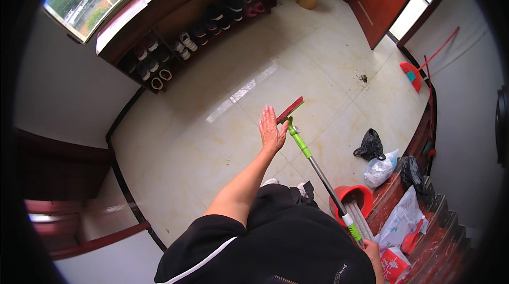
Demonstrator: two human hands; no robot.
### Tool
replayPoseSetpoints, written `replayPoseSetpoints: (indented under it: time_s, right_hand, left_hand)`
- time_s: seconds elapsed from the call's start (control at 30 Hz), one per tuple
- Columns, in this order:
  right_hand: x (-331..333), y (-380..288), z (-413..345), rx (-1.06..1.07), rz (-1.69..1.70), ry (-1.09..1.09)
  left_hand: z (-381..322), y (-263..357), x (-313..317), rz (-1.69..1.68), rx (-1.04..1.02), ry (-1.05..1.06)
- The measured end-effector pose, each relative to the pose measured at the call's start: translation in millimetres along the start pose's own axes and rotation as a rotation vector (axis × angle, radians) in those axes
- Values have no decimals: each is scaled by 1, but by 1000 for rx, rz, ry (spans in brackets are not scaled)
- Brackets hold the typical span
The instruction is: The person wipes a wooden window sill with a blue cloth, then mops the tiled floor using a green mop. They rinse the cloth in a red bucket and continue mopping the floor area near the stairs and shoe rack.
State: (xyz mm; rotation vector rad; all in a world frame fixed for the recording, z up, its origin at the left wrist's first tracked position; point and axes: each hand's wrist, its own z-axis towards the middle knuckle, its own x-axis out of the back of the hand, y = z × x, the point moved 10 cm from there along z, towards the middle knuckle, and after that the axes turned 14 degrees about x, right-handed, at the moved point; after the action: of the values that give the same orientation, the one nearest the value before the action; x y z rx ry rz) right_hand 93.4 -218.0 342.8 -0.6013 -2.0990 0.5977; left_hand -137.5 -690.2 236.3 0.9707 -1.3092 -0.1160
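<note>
My left hand (pixel 272 132) is stretched out with its fingers extended, at the near end of a long-handled wiper's narrow red head (pixel 291 109); whether it touches the head cannot be told. A bright green joint (pixel 301 143) links the head to a metal pole (pixel 324 176). The pole slants down to my right hand (pixel 372 249), closed around its green-gripped lower end beside my body. Beneath the pole, a red bucket (pixel 368 194) lies tilted by the steps, with a grey flat mop pad or cloth (pixel 358 216) at its mouth.
Red-brown steps (pixel 387 200) descend at right, holding plastic bags (pixel 401 218) and a red dustpan or scoop (pixel 411 240). A black bag (pixel 371 144) and a white bag (pixel 379 170) lie near them. A red broom (pixel 411 76) leans by the wall. Dirt (pixel 362 78) marks the tiles. Shoe shelves (pixel 175 13) stand ahead.
</note>
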Motion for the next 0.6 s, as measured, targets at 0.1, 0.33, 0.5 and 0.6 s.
replayPoseSetpoints:
  time_s: [0.1,0.33,0.5,0.6]
  right_hand:
    - [6,29,26,70,89,-39]
    - [11,9,113,159,-9,-282]
    - [-56,-67,204,190,-135,-530]
    - [-113,-146,249,264,-144,-665]
  left_hand:
    - [0,2,-48,136,6,-236]
    - [-51,-28,-21,88,264,-112]
    - [-141,-73,-89,-1098,1241,-878]
    - [-107,-120,-93,-1324,1232,-616]
